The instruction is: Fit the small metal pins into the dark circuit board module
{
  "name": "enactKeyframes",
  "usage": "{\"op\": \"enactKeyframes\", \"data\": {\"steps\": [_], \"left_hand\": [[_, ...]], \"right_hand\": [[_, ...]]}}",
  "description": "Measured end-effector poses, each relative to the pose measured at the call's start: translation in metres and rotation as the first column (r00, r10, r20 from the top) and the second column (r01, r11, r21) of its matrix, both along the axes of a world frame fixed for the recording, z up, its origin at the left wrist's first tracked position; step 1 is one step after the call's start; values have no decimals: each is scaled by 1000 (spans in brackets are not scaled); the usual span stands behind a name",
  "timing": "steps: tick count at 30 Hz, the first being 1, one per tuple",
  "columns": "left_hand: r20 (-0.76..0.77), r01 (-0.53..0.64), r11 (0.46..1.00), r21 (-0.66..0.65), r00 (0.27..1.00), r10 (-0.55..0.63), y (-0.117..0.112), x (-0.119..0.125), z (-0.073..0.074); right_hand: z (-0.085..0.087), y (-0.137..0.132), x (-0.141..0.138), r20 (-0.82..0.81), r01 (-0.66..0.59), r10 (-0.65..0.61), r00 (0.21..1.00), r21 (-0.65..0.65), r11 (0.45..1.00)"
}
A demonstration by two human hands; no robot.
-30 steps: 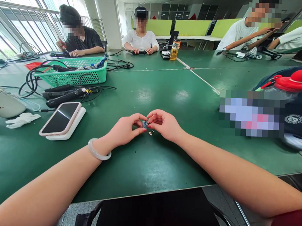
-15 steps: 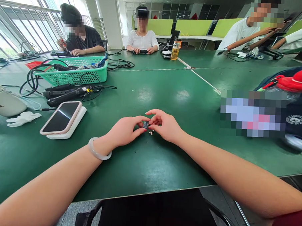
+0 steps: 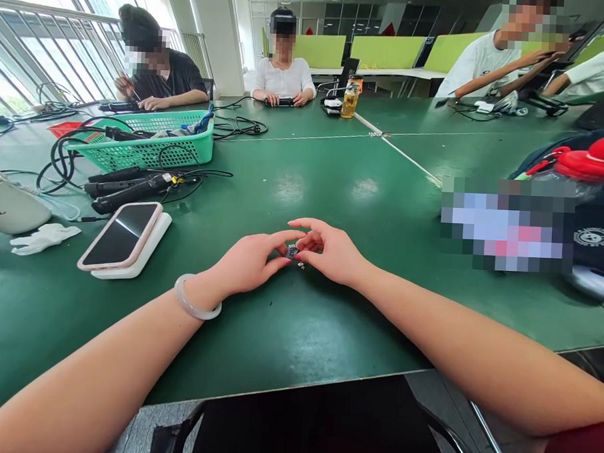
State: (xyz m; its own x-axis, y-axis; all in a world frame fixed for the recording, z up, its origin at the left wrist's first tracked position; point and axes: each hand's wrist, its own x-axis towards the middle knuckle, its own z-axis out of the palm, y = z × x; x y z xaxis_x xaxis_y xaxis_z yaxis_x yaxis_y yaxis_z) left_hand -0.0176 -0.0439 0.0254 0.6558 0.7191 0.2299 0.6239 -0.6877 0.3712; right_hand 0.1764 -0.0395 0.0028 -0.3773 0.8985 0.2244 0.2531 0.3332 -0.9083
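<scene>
A small dark, glittery piece point(image 3: 291, 251) is pinched between my two hands over the green table; its exact kind is too small to make out. My left hand point(image 3: 250, 263), with a pale bangle at the wrist, grips it from the left between thumb and fingers. From the other side, my right hand point(image 3: 333, 256) holds it with thumb and fingertips, its index finger stretched above. Just below the fingertips shows a tiny shiny charm point(image 3: 301, 266); whether it is joined to the dark piece I cannot tell.
A phone point(image 3: 124, 235) lies on a white box at left. Behind it are black handheld devices point(image 3: 131, 189), cables and a green basket point(image 3: 139, 156). A dark bag point(image 3: 595, 212) sits at right. Several people work around the table, near a drink bottle point(image 3: 350, 99).
The dark piece has turned slightly between my fingertips, and my fingers have shifted a little around it. My view has moved slightly; both hands stay in nearly the same place.
</scene>
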Motion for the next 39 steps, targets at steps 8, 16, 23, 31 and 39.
{"op": "enactKeyframes", "data": {"steps": [8, 16, 23, 31, 39], "left_hand": [[33, 17, 999, -45, 999, -15, -2, 0, 1], [81, 44, 998, -43, 996, -41, -2, 0, 3], [60, 76, 997, -29, 995, -74, -1, 1, 4], [42, 43, 999, 1, 998, -43, 5, -3, -4], [70, 26, 999, -25, 997, -24, 6, -4, -6]], "right_hand": [[3, -3, 0, 62, -60, 56, 997, 75, 995], [3, -4, 2, 11, -100, 100, 995, 27, 995], [4, -4, 3, 5, -100, 100, 995, 71, 992], [4, -2, 4, -12, -52, 54, 998, 81, 995], [4, -4, 4, -4, -39, 40, 999, 93, 995]]}}
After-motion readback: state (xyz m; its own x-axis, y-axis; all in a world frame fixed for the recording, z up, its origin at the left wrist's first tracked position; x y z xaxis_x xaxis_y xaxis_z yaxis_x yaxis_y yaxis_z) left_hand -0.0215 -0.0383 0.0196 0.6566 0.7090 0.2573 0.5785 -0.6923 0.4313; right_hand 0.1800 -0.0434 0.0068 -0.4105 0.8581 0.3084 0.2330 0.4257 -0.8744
